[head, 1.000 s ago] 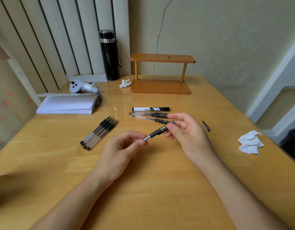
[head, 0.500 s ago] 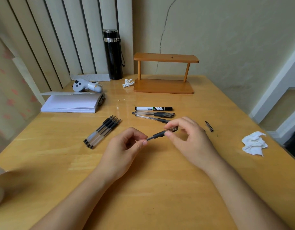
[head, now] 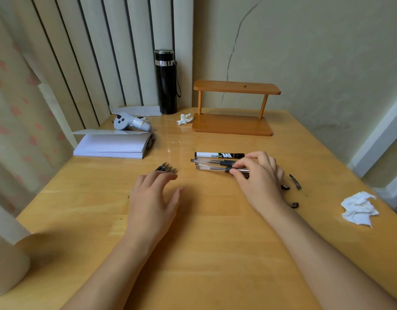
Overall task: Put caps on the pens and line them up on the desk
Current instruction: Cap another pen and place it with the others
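A black-and-white marker (head: 220,155) lies across the desk's middle, with a clear pen (head: 210,161) just in front of it. My right hand (head: 259,175) pinches a third clear pen (head: 212,168) at its right end, holding it down beside that pen and parallel to it. My left hand (head: 155,193) is open, fingers spread, over a bundle of black-tipped pens (head: 166,169); only their tips show. Three loose dark caps (head: 295,181) lie to the right of my right hand.
A wooden shelf (head: 234,125) and a black flask (head: 165,81) stand at the back. A paper stack (head: 112,145) and a grey controller (head: 130,124) sit back left. A crumpled tissue (head: 358,208) lies at the right, a paper roll (head: 5,249) near left.
The pen held between both hands has gone down to the desk beside the marker, still in my right hand. My left hand let go and moved left over the pen bundle.
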